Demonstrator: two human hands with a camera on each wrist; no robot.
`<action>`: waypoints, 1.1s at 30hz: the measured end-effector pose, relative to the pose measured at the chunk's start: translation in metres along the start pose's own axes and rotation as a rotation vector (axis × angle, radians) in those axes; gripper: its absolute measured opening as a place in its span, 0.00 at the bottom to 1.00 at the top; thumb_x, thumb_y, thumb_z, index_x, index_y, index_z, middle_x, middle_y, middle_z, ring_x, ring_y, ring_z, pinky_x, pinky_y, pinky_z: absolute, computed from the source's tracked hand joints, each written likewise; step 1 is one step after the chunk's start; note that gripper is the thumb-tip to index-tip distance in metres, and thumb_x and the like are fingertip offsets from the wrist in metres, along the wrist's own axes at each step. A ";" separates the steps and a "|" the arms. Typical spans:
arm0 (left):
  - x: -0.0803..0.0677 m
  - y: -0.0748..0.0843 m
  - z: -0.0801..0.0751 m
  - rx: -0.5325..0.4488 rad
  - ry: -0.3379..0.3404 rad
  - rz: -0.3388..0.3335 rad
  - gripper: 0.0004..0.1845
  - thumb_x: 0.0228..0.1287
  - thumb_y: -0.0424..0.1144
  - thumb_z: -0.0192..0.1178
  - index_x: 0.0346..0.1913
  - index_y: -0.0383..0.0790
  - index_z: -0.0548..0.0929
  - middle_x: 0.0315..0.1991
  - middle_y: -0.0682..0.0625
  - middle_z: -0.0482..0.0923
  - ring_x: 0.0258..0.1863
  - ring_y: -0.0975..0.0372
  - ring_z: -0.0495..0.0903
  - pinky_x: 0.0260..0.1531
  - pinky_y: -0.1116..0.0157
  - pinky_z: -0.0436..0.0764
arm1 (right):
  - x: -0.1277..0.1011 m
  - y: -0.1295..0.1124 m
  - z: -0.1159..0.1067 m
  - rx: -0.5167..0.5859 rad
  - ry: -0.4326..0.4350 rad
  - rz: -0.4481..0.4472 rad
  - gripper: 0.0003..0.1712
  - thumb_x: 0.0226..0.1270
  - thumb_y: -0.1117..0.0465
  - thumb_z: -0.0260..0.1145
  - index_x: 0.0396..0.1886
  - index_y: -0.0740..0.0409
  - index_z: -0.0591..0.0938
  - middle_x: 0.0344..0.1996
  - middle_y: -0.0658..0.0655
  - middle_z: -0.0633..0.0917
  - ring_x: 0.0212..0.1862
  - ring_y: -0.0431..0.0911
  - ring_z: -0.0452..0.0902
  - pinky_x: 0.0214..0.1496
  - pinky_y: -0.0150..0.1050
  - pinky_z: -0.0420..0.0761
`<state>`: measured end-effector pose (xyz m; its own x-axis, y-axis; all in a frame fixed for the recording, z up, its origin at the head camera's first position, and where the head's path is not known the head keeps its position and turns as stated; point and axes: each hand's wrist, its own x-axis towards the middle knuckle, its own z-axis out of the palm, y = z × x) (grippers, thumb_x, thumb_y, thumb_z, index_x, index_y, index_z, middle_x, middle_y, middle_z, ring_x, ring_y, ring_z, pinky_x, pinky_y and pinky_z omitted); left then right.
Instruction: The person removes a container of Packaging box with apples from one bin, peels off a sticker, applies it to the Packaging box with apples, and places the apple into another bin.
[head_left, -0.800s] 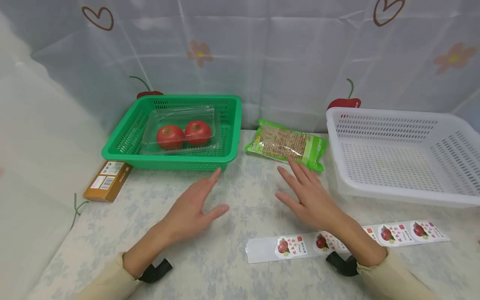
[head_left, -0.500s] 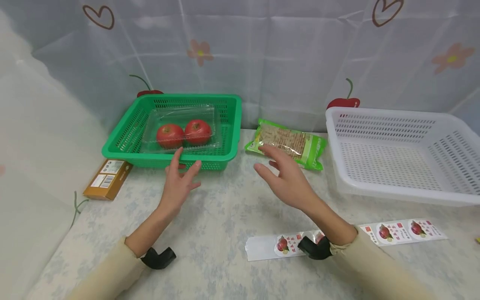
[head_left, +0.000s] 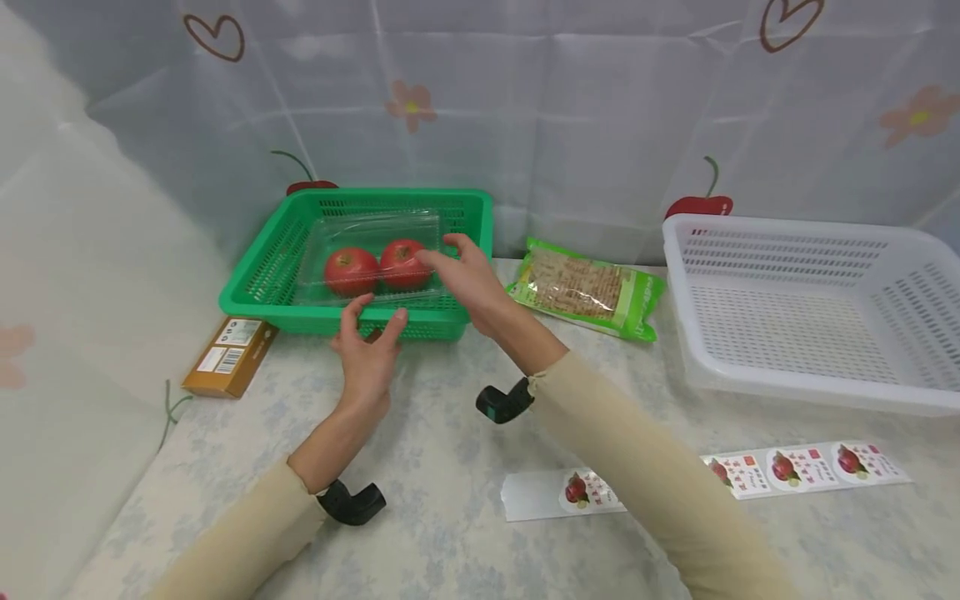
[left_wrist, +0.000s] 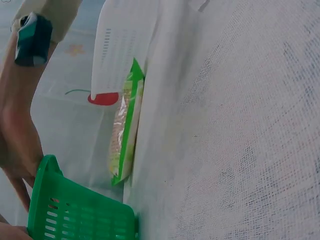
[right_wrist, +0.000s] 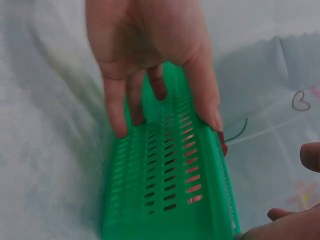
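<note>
The left hand (head_left: 369,348) is at the near wall of the one green basket (head_left: 264,283), its fingers spread and loosely straight, fingertips up at the front rim; it grips nothing that can be seen. The right hand (head_left: 463,275) reaches over the basket's near right corner, fingers extended and relaxed, their tips at the right end of the clear plastic box (head_left: 375,229) lying inside; whether they touch it cannot be told, and nothing is held. In the right wrist view that hand (right_wrist: 150,60) hangs with straight fingers just over the basket's slotted wall (right_wrist: 165,175).

The clear box holds two red tomatoes (head_left: 351,271) side by side, the right one nearest the right hand's fingertips. The basket stands on the desk (head_left: 450,467) at the back, left of centre.

Just right of the basket lies one green packet of dried noodles (head_left: 588,287), and beyond it, well apart from the hands, one white basket (head_left: 795,367). Left of the green basket lies one brown carton (head_left: 228,357) with a barcode label. Near the front edge lies one strip of backing paper (head_left: 532,497) carrying stickers; four fruit stickers show, the forearm covering part of the strip. Each wrist carries a black mount.
</note>
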<state>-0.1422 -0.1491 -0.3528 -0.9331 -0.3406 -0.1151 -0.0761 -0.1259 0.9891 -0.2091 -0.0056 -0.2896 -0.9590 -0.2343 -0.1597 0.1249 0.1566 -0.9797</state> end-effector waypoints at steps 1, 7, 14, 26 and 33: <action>0.000 0.000 0.000 -0.011 0.001 0.003 0.31 0.71 0.41 0.60 0.71 0.45 0.60 0.65 0.44 0.39 0.56 0.52 0.63 0.59 0.54 0.72 | 0.006 -0.001 0.004 0.004 0.014 0.023 0.39 0.72 0.46 0.61 0.77 0.50 0.59 0.74 0.53 0.60 0.72 0.50 0.57 0.68 0.53 0.64; -0.001 -0.002 0.001 -0.002 0.024 0.018 0.31 0.70 0.41 0.62 0.71 0.48 0.61 0.67 0.44 0.39 0.58 0.50 0.63 0.57 0.57 0.73 | 0.034 0.002 0.019 0.033 0.041 0.131 0.43 0.73 0.48 0.59 0.80 0.51 0.50 0.77 0.54 0.54 0.75 0.53 0.52 0.71 0.55 0.60; -0.002 -0.006 0.002 0.006 0.060 0.029 0.30 0.68 0.43 0.64 0.69 0.49 0.66 0.65 0.45 0.44 0.57 0.50 0.66 0.55 0.59 0.74 | 0.050 0.012 0.025 0.103 0.039 0.197 0.43 0.75 0.54 0.59 0.80 0.49 0.47 0.78 0.54 0.52 0.76 0.53 0.47 0.72 0.57 0.55; 0.000 -0.005 0.001 0.051 0.078 0.041 0.32 0.67 0.45 0.65 0.70 0.50 0.65 0.64 0.45 0.46 0.59 0.48 0.66 0.55 0.53 0.74 | 0.052 0.010 0.025 0.139 0.047 0.232 0.44 0.65 0.58 0.68 0.75 0.59 0.56 0.65 0.58 0.67 0.60 0.52 0.67 0.53 0.46 0.79; 0.000 -0.008 0.000 0.081 0.085 0.037 0.32 0.67 0.46 0.65 0.70 0.51 0.65 0.64 0.46 0.48 0.59 0.49 0.67 0.52 0.58 0.75 | 0.051 0.011 0.025 0.156 0.002 0.247 0.38 0.64 0.54 0.70 0.68 0.60 0.64 0.53 0.57 0.70 0.49 0.52 0.68 0.44 0.51 0.82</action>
<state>-0.1414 -0.1483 -0.3606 -0.9030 -0.4219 -0.0818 -0.0732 -0.0367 0.9966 -0.2501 -0.0394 -0.3114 -0.8950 -0.2057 -0.3957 0.3923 0.0588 -0.9179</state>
